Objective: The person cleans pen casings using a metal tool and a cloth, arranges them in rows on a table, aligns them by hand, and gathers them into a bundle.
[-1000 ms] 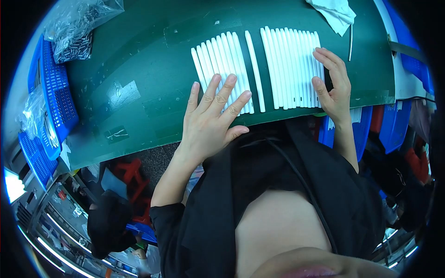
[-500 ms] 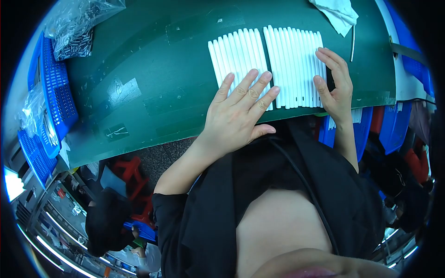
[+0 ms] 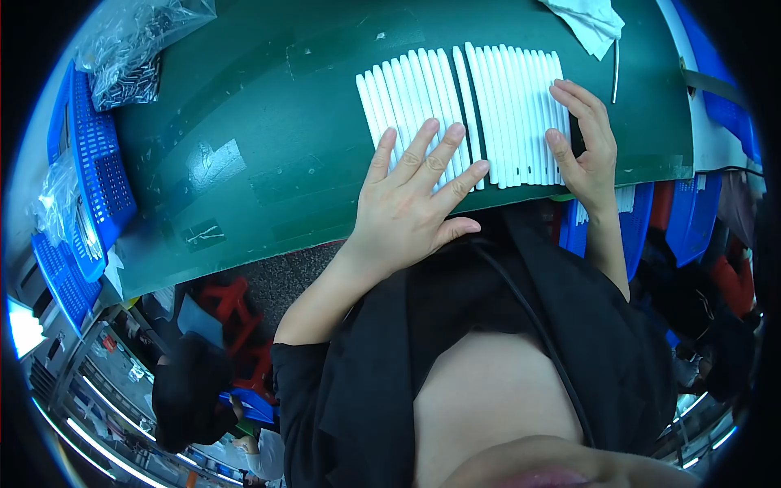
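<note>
White pen-like sticks lie side by side on the green table in two rows, a left group [image 3: 411, 98] and a right group [image 3: 521, 114]. Between them is one single stick [image 3: 464, 89], with narrow dark gaps along its sides. My left hand [image 3: 411, 191] is spread palm down, its fingertips over the lower part of the left group and the single stick. At the right group's outer edge, my right hand [image 3: 590, 150] is held upright on its side, fingers and thumb apart, fingertips against or close to the last sticks. Small dark marks show near the lower ends of some right-hand sticks.
The green table [image 3: 268, 146] ends just below the sticks. A plastic bag of small metal parts [image 3: 130, 81] and blue baskets [image 3: 102, 154] stand at the left. A white cloth [image 3: 590, 24] and a thin metal rod [image 3: 616, 73] lie at upper right. Other people sit nearby.
One stick now stands apart between the two groups, where a single gap was before. My left hand has shifted slightly left; my right hand has barely moved.
</note>
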`<state>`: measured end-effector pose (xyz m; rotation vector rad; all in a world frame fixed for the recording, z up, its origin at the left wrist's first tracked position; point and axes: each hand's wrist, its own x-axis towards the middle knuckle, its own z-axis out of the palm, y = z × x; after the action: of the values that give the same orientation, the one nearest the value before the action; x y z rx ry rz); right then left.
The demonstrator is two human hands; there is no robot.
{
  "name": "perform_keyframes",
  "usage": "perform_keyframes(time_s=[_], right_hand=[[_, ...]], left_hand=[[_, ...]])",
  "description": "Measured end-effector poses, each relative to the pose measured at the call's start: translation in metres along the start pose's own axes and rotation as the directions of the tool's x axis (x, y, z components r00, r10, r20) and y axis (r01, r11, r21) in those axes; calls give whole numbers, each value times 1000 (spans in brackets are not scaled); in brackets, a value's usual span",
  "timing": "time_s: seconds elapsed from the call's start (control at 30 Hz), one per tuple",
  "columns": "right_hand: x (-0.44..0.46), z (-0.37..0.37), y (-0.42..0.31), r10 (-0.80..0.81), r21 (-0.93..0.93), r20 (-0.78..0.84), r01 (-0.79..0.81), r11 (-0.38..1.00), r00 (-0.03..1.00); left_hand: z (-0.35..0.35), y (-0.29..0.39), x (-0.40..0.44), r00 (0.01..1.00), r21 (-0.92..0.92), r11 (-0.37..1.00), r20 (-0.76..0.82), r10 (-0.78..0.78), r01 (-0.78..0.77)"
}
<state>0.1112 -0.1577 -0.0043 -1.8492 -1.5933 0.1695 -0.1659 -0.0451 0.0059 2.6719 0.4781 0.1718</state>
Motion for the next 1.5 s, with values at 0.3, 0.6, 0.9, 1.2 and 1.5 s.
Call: perform_keyframes(time_s=[0.3,0.6,0.9,1.2,1.5], right_hand=[[0,1,1,0,-3,-1,0,1000,1000],[-1,2,0,2,-15,7,-2,1000,1000],[1,1,-2,-2,-25,4,2,1000,1000],[1,1,-1,1,-15,2,-1,1000,1000],[0,2,-1,8,-10,4,-8,1000,1000]], left_hand=[[-16,-30,-46,979,-66,989,-145,-144,136],[-18,-25,-37,992,89,990,55,-111,106],[0,3,2,998,29,999,48,-45,44],[5,14,17,999,-14,999,32,-28,28],[-10,-11,-20,996,41,995,-5,-89,89]])
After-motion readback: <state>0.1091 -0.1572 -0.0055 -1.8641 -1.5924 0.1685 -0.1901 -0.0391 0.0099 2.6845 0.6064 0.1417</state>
